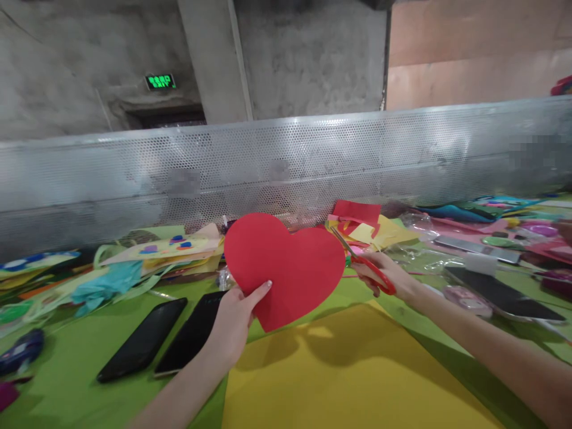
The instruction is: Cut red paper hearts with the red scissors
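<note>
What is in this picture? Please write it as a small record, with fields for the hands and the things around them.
Left hand: holds red heart, thumb on its face
Right hand: holds scissors beside the heart; contact unclear
Front: yellow sheet on green table
Left side: two black phones, the nearer one to the heart partly hidden by the arm
Behind: perforated metal panel
Wall: lit exit sign
</note>
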The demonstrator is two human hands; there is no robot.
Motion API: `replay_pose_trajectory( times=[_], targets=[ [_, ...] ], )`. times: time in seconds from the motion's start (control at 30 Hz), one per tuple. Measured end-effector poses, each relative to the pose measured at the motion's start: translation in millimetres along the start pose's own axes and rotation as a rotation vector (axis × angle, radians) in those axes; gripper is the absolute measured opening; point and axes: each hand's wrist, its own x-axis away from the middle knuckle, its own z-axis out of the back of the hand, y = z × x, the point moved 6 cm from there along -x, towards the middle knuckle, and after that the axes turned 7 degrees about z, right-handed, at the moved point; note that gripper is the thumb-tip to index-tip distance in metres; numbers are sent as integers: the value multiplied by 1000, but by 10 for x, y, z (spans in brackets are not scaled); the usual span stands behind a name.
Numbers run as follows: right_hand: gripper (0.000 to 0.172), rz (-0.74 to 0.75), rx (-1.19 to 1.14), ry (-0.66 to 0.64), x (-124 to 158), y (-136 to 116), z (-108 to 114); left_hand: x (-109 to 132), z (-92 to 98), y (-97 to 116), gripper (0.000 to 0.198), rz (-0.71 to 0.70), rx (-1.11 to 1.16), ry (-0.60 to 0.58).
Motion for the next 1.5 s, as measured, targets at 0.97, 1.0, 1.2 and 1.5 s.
replay_pose_trajectory(
  times=[0.97,1.0,1.2,1.5],
  targets=[
    [31,-2,-110,44,69,39,-245,-19,50,-11,27,-11,-3,50],
    [31,1,-112,42,69,43,-247,-18,49,-11,26,-8,-4,51],
    [30,5,-110,37,71,50,-247,-22,58,-14,32,-8,14,63],
    [31,-3,-134,46,65,70,-259,-16,42,0,32,-20,12,68]
  ],
)
